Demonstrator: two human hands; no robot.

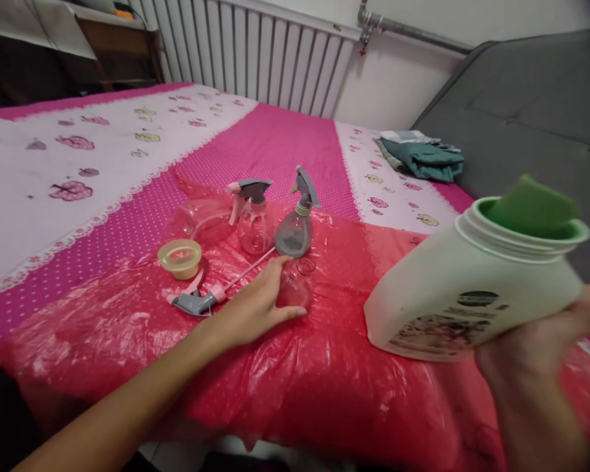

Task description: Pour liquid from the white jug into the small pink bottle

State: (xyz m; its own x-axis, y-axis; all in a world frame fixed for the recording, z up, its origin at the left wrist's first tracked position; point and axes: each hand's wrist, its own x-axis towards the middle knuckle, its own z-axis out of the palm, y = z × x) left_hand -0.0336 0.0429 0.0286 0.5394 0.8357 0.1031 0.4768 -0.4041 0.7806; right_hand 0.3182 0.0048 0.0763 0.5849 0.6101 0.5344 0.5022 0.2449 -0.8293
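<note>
My left hand [260,301] is closed round a small clear, topless spray bottle [299,283] standing on a red plastic sheet [324,367]. At the right, my right hand [535,341] grips a large pale plastic jug [452,288] from below and behind. The jug leans to the right, its wide mouth showing a green pouring lip [535,204]. Left of my left hand lies a loose grey and pink spray head [196,301] with a thin tube. Beyond it stand a pink-triggered spray bottle [254,226] and a grey-topped one [295,229].
A yellowish round cup [180,257] and a clear bottle lying on its side [201,219] are on the sheet's left part. Folded clothes [423,156] lie by the grey headboard [526,111]. A radiator [255,52] stands behind the pink bedspread [290,141].
</note>
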